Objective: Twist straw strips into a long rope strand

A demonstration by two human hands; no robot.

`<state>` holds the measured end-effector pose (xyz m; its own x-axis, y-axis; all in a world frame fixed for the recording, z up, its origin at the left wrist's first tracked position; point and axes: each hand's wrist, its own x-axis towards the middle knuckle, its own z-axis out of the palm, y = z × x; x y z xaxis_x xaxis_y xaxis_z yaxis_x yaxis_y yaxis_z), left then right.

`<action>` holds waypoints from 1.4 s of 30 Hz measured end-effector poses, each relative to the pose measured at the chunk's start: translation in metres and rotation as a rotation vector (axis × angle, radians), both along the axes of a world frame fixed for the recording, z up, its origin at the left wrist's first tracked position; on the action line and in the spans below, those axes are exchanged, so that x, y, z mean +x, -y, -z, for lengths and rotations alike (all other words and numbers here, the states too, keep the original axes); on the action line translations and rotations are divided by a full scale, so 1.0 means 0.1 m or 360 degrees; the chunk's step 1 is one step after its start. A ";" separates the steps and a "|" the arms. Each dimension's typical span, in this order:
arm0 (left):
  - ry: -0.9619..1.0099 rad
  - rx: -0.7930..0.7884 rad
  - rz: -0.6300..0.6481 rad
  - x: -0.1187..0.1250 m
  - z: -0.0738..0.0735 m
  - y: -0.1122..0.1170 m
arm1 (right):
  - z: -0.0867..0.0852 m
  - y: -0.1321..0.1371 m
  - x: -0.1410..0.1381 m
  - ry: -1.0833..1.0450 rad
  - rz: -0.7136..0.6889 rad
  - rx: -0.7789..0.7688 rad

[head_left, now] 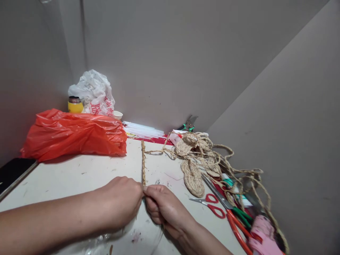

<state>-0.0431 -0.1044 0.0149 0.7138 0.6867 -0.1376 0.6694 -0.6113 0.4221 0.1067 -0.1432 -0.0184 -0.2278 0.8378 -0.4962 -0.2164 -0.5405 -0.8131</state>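
A thin braided straw cord [143, 163] runs straight away from my hands across the white tabletop. My left hand [123, 200] is closed at its near end, knuckles up. Right beside it, my right hand [164, 207] pinches the same end between thumb and curled fingers. The two hands touch, and the cord's end is hidden between them. From the far part of the cord, a strand leads right to a heap of braided rope [212, 156]. One oval woven sole-like piece [193, 179] lies at the near side of that heap.
Small red-handled scissors [211, 204] and large orange-handled shears [236, 226] lie right, near a pink glue gun [262, 233]. An orange plastic bag [77, 136], yellow jar [75, 105] and white bag [92, 92] stand left. Glue sticks [143, 130] and pliers [190, 124] lie by the wall.
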 end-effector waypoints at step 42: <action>0.0698 -0.1315 -0.0153 -0.01 0.11 -0.36 | -0.05 -0.06 0.08 0.0143 -0.0326 0.0185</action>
<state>-0.0442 -0.0680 0.0042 0.7628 0.5500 -0.3402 0.3800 0.0444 0.9239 0.1147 -0.1372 -0.0132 -0.3580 0.8312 -0.4254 -0.0359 -0.4676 -0.8832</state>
